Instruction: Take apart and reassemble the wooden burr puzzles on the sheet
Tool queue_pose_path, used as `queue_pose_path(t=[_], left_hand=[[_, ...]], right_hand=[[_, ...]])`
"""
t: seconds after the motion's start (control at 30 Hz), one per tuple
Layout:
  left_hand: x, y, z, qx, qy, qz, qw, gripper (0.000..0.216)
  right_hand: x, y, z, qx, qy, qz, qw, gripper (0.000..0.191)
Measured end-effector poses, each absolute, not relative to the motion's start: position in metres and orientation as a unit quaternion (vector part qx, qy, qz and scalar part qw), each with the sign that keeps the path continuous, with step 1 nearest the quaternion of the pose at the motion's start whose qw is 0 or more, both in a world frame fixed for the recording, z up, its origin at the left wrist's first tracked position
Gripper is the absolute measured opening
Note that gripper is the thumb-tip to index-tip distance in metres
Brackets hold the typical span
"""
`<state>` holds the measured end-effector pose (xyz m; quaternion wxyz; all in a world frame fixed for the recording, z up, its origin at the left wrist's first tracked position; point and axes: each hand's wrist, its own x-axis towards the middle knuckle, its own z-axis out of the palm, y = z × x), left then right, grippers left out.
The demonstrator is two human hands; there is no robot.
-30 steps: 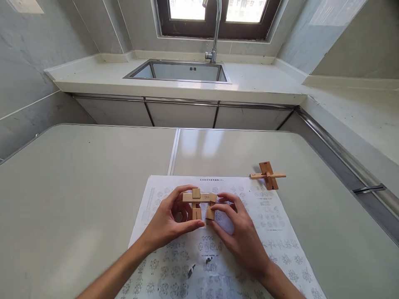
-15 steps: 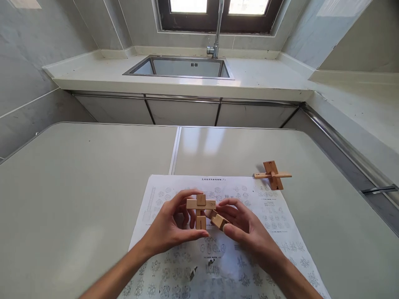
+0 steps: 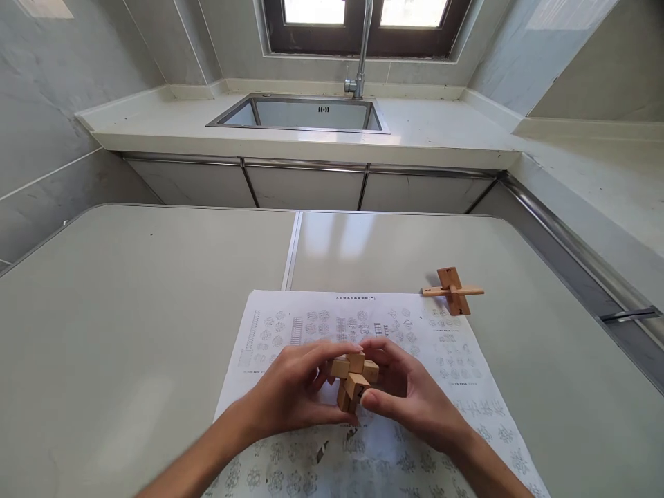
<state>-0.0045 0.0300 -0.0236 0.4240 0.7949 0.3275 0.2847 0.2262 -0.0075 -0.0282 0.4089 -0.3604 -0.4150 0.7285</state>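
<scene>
Between my two hands is a wooden interlocking puzzle made of several notched blocks, with a "2" marked on the block facing me. My left hand grips it from the left, fingers over the top and thumb beneath. From the right, my right hand pinches the numbered block, its thumb on the near face and its fingers behind. The blocks now sit together, crossing one another. Below them lies a printed sheet covered in small puzzle diagrams, partly covered by my hands and forearms.
Another wooden puzzle of crossed flat pieces stands at the sheet's upper right corner. The pale table has a seam down its middle. Beyond it are a counter with a sink and a tap.
My right hand has brought its separate block left against the crossed blocks in my left hand. The pieces are now joined, turned, and slightly nearer me. The other puzzle stays put.
</scene>
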Motion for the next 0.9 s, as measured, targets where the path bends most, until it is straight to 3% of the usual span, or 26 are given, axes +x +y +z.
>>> queue_pose_path(t=[0.3, 0.73, 0.9], left_hand=[[-0.0032, 0.0311, -0.0187, 0.800, 0.299, 0.312, 0.417, 0.077], [-0.0049, 0.0341, -0.0156, 0.755, 0.338, 0.336, 0.450, 0.081], [-0.0042, 0.0347, -0.0159, 0.742, 0.338, 0.326, 0.479, 0.079]], right_hand=[[0.2259, -0.0090, -0.0284, -0.362, -0.425, 0.726, 0.401, 0.047], [0.2202, -0.0090, -0.0246, -0.421, -0.473, 0.638, 0.438, 0.021], [0.2192, -0.0084, -0.0276, -0.433, -0.493, 0.611, 0.443, 0.021]])
